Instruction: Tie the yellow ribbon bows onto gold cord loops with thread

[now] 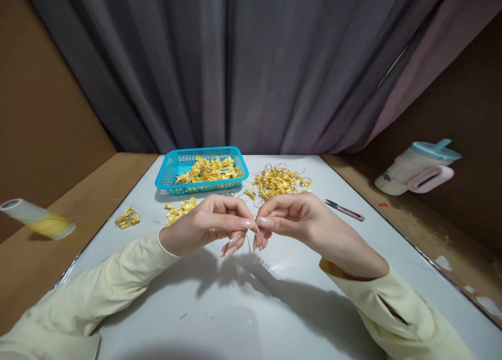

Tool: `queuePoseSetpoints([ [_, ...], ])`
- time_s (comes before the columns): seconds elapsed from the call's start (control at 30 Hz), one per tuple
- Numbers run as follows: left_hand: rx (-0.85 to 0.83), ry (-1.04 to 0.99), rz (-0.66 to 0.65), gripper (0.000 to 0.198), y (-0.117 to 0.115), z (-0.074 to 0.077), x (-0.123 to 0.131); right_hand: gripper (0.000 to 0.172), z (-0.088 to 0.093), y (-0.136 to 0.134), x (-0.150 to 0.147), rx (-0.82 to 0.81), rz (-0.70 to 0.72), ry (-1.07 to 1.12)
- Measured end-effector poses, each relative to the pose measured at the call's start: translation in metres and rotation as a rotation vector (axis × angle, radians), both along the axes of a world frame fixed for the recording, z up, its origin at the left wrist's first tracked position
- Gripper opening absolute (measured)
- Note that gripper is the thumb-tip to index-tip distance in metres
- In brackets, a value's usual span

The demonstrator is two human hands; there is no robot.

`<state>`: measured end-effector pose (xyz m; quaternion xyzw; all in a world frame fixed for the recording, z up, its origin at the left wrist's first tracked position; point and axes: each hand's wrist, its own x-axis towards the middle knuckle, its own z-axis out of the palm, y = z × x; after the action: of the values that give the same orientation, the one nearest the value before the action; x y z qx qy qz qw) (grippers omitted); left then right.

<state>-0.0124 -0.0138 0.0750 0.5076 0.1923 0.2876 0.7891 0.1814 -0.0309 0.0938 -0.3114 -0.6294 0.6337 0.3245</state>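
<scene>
Above the middle of the white table (219,318), my left hand (219,223) and my right hand (288,221) meet at the fingertips. Each pinches thumb against index finger on a thin cord (248,243), which loops down below the fingers. Whatever else may be between the fingertips is too small to make out. Behind my left hand lies a small heap of yellow bows (180,210). Beyond my right hand is a larger pile of yellow bows with cords and small metallic bits (276,182).
A blue basket (160,181) holds more yellow bows at the back left. One bundle of yellow pieces (127,218) lies farther left. Pink-handled snips (345,210) are on the right. A yellow thread cone (50,224) and a lidded cup (411,169) stand beyond the table's sides.
</scene>
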Motion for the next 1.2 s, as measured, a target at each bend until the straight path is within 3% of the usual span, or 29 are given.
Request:
queuePoseSetpoints([
  [0.4, 0.017, -0.013, 0.003, 0.016, -0.001, 0.0, 0.002, 0.025, 0.004, -0.01, -0.003, 0.191, -0.146, -0.122],
  [1.2, -0.023, -0.015, 0.028, 0.013, 0.0, 0.0, 0.002, 0.029, 0.006, -0.011, -0.002, 0.211, -0.142, -0.154],
])
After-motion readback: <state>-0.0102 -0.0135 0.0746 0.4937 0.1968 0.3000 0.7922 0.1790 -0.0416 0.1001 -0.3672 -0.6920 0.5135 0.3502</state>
